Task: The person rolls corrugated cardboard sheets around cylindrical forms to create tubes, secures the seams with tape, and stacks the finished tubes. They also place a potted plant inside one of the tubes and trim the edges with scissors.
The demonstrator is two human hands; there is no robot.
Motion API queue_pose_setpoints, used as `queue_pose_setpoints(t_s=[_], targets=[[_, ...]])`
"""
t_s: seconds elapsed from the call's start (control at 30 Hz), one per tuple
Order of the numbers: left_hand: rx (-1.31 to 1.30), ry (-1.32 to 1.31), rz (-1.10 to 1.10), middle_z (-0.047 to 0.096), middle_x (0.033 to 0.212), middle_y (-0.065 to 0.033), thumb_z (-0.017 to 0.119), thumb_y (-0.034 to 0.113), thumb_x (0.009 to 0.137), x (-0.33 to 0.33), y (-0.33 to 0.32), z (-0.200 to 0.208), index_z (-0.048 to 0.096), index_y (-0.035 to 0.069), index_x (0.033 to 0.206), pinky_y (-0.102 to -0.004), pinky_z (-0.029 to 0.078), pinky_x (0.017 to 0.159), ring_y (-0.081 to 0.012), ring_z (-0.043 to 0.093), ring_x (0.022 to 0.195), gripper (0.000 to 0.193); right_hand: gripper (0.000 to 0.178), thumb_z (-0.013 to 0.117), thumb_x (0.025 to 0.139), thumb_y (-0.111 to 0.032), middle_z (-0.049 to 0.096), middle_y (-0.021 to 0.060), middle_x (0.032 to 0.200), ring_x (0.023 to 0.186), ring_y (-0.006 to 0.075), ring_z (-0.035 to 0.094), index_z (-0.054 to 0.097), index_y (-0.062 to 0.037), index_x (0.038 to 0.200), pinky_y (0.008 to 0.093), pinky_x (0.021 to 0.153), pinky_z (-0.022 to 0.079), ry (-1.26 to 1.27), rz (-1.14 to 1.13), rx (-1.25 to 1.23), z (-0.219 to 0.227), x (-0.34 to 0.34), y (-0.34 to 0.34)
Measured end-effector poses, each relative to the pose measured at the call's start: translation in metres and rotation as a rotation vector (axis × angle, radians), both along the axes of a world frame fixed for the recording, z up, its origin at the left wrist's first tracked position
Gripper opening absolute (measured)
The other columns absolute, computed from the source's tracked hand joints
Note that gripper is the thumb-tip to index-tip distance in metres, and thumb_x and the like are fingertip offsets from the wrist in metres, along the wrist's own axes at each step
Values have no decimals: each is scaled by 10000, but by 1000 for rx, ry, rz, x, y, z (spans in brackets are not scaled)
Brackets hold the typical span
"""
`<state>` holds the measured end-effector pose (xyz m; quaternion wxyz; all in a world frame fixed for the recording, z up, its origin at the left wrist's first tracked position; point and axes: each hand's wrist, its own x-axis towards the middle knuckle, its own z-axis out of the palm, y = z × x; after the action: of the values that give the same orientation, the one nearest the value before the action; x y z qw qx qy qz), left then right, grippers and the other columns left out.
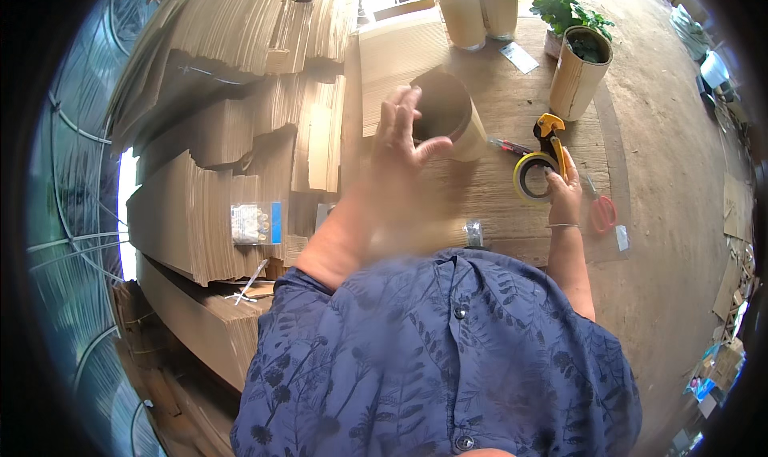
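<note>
A tan cardboard-like tube (pixel 474 141) with a dark brown inside stands on the work table, its open top toward me. My left hand (pixel 394 133) is at the tube's left rim, slightly blurred, with thumb and fingers spread. Whether it touches the rim I cannot tell. To the right, my right hand (pixel 565 193) grips a yellow and black tape dispenser (pixel 550 127) with a roll of tape on it. Between tube and dispenser lies a red and black utility knife (pixel 512 146). Red-handled scissors (pixel 604 214) lie just right of my right hand.
Tall stacks of flat cardboard (pixel 192 217) crowd the left side. A plastic bag of small parts (pixel 254 223) rests against them. At the back stand light tubes (pixel 460 13), a leafy plant (pixel 564 7) and another tube (pixel 578 85). A clear tape roll (pixel 474 233) lies close to my body.
</note>
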<state>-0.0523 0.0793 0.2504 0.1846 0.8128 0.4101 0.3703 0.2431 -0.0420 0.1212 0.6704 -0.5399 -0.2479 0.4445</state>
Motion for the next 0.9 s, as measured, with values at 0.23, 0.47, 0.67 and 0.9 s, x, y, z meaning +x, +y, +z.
queue_pose_setpoints(t_s=[0.23,0.47,0.67,0.9], targets=[[-69,443,29,591,1338,-178,709,294,907,15,71,25,530,108,1400,-428,532,943,-355,633,1116,556,679,574,846,76,588,54,1366,920,43,579,435,-14,1504,168,752,458,52,-54,-13,-3,2,-8],[-77,309,-47,694,1065,-142,766,209,857,25,37,-2,713,121,1213,-372,559,867,-314,685,921,371,704,547,809,72,547,92,1432,1151,129,575,435,1,1501,237,950,457,17,28,-8,4,0,-4],[34,125,-115,685,949,-97,735,29,839,10,-11,-12,747,53,1064,-327,558,720,-246,673,801,226,702,541,796,58,484,127,1502,1394,225,449,430,28,1488,325,1116,400,-17,105,94,17,2,22],[56,152,-286,723,1029,-98,684,-29,755,3,-55,0,744,56,1057,-363,560,803,-284,671,907,320,718,585,779,113,490,139,1492,1365,230,486,449,7,1476,359,1146,383,13,346,115,41,-9,30]])
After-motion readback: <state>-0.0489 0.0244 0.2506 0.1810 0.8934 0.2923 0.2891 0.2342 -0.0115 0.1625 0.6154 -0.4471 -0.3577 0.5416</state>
